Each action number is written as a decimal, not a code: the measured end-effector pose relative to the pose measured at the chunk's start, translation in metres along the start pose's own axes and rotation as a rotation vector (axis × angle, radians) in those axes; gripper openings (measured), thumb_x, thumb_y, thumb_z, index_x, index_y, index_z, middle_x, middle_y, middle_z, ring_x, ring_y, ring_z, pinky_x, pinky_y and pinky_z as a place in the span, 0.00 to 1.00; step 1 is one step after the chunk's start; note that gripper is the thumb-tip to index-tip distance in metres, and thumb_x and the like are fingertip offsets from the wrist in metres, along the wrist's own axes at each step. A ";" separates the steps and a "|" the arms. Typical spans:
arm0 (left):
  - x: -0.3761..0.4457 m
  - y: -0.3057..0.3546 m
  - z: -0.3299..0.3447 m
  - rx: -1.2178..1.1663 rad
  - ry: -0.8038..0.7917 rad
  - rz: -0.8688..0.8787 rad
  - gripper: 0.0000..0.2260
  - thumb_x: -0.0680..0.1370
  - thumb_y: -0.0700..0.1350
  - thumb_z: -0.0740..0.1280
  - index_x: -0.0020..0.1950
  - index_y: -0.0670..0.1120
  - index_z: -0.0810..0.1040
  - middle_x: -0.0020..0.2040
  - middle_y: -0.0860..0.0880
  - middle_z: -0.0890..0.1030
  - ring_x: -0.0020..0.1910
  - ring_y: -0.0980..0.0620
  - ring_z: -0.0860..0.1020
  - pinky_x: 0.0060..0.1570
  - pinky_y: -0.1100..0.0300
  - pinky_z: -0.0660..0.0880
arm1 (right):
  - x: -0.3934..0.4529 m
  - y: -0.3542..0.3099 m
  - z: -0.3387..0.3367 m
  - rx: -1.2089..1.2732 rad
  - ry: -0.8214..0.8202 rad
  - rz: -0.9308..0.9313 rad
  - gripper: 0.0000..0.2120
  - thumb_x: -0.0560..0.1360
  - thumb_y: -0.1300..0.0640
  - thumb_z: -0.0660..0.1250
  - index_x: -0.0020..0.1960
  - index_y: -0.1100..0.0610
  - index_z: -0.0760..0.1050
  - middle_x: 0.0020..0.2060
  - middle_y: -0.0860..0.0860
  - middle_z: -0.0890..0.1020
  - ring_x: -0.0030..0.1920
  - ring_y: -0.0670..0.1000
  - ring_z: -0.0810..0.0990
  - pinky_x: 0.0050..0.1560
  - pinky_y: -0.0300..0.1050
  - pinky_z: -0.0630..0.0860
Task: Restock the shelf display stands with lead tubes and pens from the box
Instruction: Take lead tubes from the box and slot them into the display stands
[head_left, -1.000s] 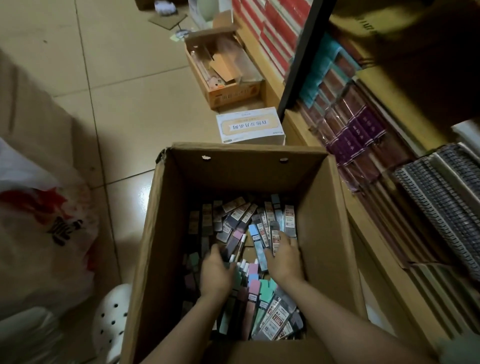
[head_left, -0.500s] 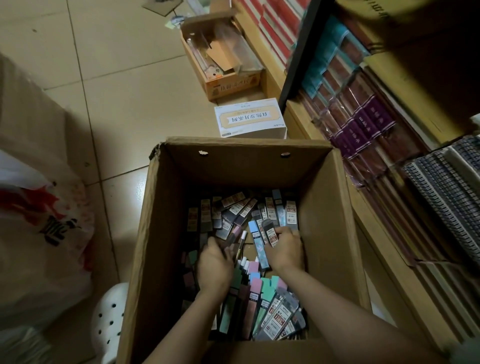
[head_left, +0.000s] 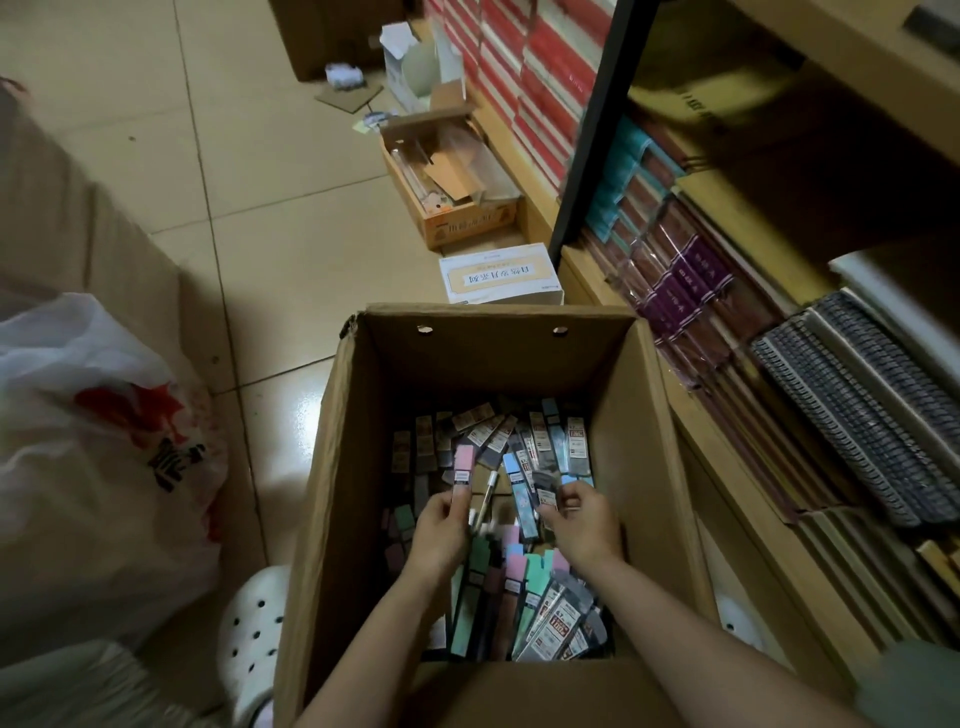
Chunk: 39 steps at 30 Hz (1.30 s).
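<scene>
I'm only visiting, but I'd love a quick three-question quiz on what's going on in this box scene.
1. True or false: the left hand holds a pink-topped lead tube.
2. Where does the white carton lie? A) inside the cardboard box B) on the floor beyond it C) on the shelf
3. Fill in: the right hand pinches a ____ pack over the pile.

Key: 1 true; 2 B; 3 dark.
</scene>
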<state>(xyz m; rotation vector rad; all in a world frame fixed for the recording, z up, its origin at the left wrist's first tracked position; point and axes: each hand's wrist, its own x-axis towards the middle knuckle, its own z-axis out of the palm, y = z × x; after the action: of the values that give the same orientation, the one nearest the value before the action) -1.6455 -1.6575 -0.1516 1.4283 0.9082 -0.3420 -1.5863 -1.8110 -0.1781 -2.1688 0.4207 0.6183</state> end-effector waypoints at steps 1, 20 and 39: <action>-0.003 0.002 -0.001 -0.007 -0.002 0.010 0.16 0.83 0.51 0.57 0.59 0.39 0.73 0.50 0.40 0.80 0.45 0.47 0.77 0.47 0.53 0.74 | -0.005 -0.002 -0.003 0.058 -0.024 -0.017 0.07 0.75 0.61 0.72 0.49 0.60 0.75 0.48 0.56 0.83 0.44 0.54 0.82 0.41 0.46 0.81; -0.010 -0.010 -0.012 -0.004 0.020 -0.006 0.08 0.76 0.37 0.71 0.55 0.43 0.79 0.49 0.45 0.84 0.47 0.48 0.82 0.43 0.56 0.78 | -0.033 -0.003 0.001 -0.217 -0.231 -0.227 0.18 0.71 0.45 0.75 0.58 0.50 0.80 0.53 0.47 0.81 0.53 0.48 0.80 0.55 0.44 0.78; -0.011 0.003 -0.016 0.006 -0.003 -0.032 0.08 0.78 0.42 0.69 0.56 0.44 0.80 0.50 0.45 0.84 0.45 0.49 0.82 0.45 0.52 0.80 | -0.034 -0.011 -0.001 -0.161 -0.148 -0.217 0.19 0.74 0.69 0.70 0.58 0.51 0.73 0.53 0.54 0.76 0.50 0.54 0.80 0.50 0.53 0.81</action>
<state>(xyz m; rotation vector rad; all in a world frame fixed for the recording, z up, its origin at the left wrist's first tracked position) -1.6555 -1.6454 -0.1403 1.4200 0.9288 -0.3711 -1.6084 -1.8024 -0.1515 -2.2629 0.0571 0.7039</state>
